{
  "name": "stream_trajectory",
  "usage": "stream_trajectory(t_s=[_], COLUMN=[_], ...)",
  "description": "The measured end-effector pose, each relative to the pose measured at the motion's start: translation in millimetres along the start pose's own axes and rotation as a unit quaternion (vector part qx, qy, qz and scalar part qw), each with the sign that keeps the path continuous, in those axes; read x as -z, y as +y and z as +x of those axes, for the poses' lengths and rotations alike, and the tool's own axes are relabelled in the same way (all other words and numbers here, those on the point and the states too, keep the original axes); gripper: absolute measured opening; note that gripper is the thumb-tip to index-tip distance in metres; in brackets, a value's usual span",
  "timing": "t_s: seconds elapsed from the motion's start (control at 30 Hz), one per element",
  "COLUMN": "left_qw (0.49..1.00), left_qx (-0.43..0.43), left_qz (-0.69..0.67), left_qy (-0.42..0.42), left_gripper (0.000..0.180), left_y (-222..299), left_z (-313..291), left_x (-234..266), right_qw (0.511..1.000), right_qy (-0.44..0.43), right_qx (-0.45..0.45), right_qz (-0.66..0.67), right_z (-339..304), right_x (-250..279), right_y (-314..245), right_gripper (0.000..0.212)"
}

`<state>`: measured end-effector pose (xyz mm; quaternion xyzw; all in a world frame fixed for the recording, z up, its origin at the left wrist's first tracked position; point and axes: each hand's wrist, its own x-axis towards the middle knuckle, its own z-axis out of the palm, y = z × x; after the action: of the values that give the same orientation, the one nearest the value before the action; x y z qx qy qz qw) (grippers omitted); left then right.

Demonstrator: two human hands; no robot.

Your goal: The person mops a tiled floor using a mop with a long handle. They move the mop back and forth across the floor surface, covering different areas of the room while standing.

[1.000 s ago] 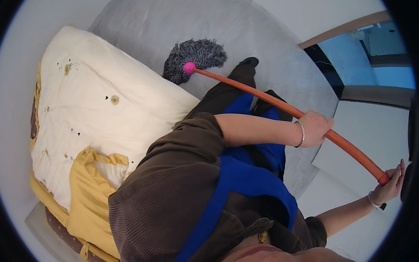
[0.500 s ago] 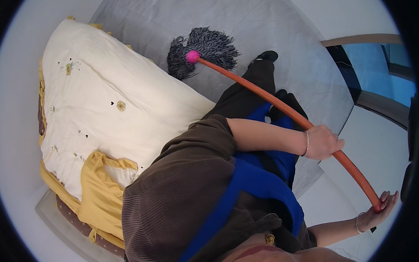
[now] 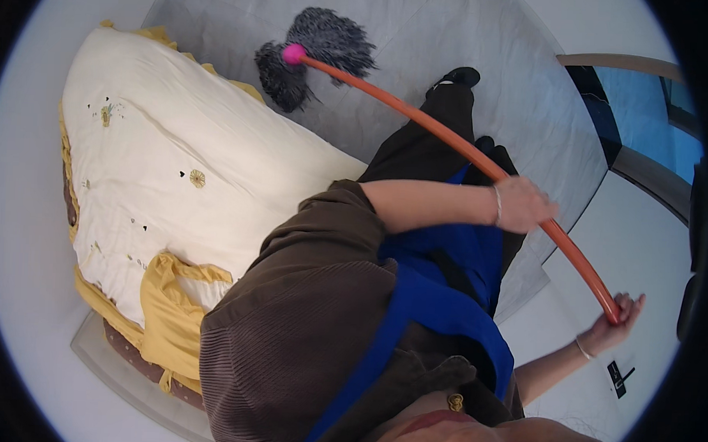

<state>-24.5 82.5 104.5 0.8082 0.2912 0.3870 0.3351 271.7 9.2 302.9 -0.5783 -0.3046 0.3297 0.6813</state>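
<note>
Cream quilt (image 3: 193, 141), flower motifs (image 3: 197, 178), yellow frill (image 3: 249, 91) at edge. Yellow cloth (image 3: 169, 324) on near end, brown dotted fabric (image 3: 142, 363) below. Right: blue-lit opening (image 3: 635, 106); black handle (image 3: 617, 379) on white surface (image 3: 589, 397).

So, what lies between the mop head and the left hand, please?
The head view shows a pink knob, then orange handle, from mop head to left hand.

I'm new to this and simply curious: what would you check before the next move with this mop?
1. Left grip closed around the orange mop handle: ok.
2. Right grip fully closed at the handle's end: cannot tell; it touches, but a finger sticks out.
3. Grey mop head off the cream bedcover: ok.
4. Nearest black shoe apart from the mop head: ok, grey floor shows between.
5. Floor dry: cannot tell.
</note>
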Motion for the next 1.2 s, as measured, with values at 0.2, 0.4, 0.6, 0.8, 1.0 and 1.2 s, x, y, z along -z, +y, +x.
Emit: stream_trajectory(t_s=[0.2, 0.4, 0.6, 0.8, 1.0, 1.2], left_qw=[0.989, 0.938, 0.926, 0.892, 0.877, 0.851], left_qx=[0.056, 0.192, 0.219, 0.319, 0.339, 0.365], left_qz=[0.129, 0.261, 0.292, 0.318, 0.337, 0.351], left_qy=[0.053, 0.124, 0.098, 0.036, 0.042, 0.141], left_gripper=[0.017, 0.018, 0.014, 0.012, 0.013, 0.010], left_y=[-104, -171, -189, -237, -268, -211], left_z=[-67, -153, -203, -226, -228, -184], left_x=[47, 129, 188, 226, 229, 157], right_qw=[0.986, 0.903, 0.885, 0.915, 0.925, 0.940], right_qy=[-0.035, -0.239, -0.283, -0.272, -0.304, -0.292], right_qx=[-0.153, -0.319, -0.335, -0.292, -0.225, -0.170], right_qz=[0.060, 0.163, 0.153, 0.063, 0.013, 0.044], right_z=[-37, -102, -145, -124, -73, 3], right_x=[-71, -183, -239, -225, -194, -132], right_y=[138, 217, 234, 198, 147, 94], right_gripper=[0.033, 0.026, 0.019, 0.021, 0.024, 0.029])
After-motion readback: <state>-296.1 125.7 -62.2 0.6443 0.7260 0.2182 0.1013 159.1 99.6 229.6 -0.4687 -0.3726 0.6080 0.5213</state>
